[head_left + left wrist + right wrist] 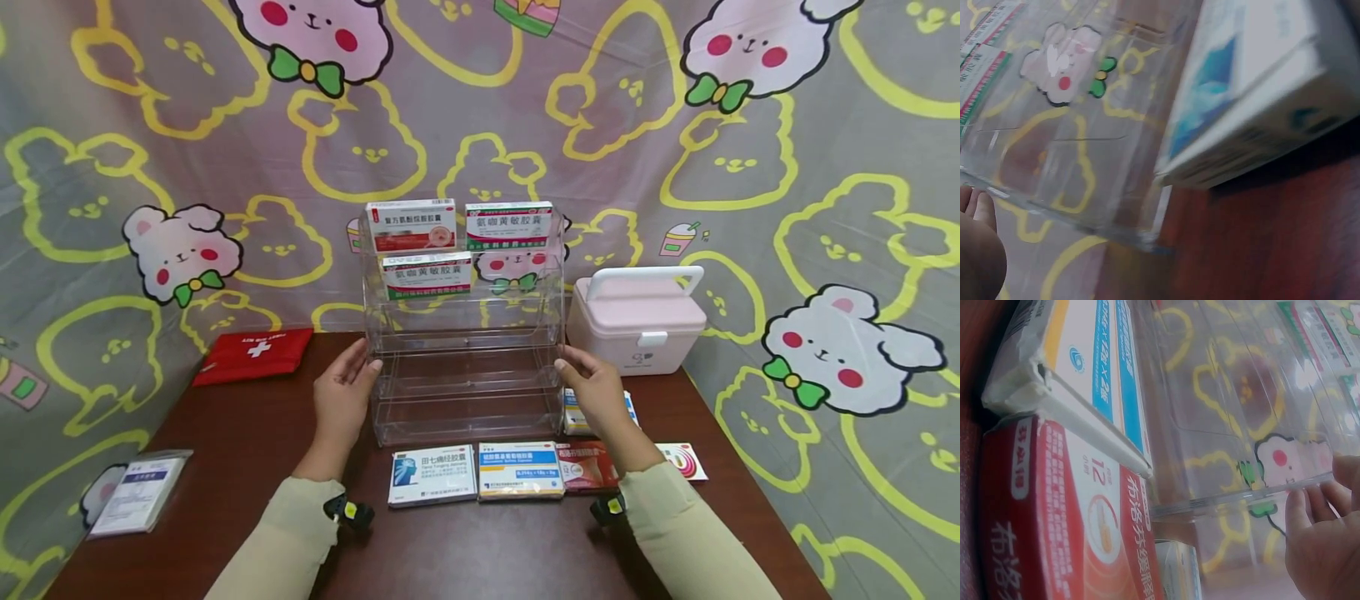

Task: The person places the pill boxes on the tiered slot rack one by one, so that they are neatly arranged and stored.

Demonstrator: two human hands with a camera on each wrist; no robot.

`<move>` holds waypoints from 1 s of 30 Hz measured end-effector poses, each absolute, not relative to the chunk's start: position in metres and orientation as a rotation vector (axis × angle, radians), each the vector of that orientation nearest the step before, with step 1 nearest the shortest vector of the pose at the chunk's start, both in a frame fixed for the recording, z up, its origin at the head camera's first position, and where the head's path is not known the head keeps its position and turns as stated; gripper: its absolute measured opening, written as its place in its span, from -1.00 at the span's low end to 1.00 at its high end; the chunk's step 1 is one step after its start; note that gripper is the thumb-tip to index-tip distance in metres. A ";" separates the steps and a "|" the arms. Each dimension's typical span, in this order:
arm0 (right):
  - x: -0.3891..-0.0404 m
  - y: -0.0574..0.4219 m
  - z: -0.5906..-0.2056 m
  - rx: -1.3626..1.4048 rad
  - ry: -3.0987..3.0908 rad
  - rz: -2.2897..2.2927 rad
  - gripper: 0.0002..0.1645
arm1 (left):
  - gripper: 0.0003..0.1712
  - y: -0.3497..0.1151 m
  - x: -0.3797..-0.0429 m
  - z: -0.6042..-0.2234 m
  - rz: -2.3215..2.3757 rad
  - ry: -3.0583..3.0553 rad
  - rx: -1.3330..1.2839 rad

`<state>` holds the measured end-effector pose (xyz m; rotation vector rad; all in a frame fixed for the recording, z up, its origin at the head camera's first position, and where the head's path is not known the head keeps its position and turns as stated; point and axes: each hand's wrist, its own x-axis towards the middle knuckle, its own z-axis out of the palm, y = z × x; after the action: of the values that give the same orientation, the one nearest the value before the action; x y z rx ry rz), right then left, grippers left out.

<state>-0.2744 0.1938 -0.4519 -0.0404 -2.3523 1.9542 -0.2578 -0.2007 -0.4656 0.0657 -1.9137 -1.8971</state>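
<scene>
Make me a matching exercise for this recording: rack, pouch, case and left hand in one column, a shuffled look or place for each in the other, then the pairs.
1. Rack
2. Pouch
3. Case
4. Left hand

A. red, with a white cross
B. at the rack's left edge
C. see-through
D. pale pink, with a handle

Pairs: 1-C, 2-A, 3-D, 4-B

Long sleeves on both arms, a pale khaki-beige. The left sleeve (273, 537) and right sleeve (686, 533) match, with soft creases near the cuffs (321, 493), which stop just short of the wrists. Left hand (347, 392) and right hand (596, 392) are bare. There's a chunky black left wrist unit (360, 517) plus a black right wrist unit (600, 512), each with a bright yellow patch (350, 509). Too small to read any markings tbh.
</scene>
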 end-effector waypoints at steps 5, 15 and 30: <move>-0.274 0.194 -0.452 -0.040 -2.347 1.955 -0.44 | -0.39 -0.195 -0.254 -0.472 -1.921 -1.897 0.112; -0.275 0.195 -0.455 -0.049 -2.340 1.955 -0.44 | -0.42 -0.191 -0.254 -0.475 -1.982 -1.875 0.122; -0.259 0.218 -0.455 -0.010 -2.420 1.810 -0.33 | -0.46 -0.187 -0.253 -0.476 -1.967 -1.822 0.099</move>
<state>-0.2590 0.2184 -0.4551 -0.0104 -2.4198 1.8103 -0.2527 -0.1870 -0.4756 0.0995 -1.8222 -1.9670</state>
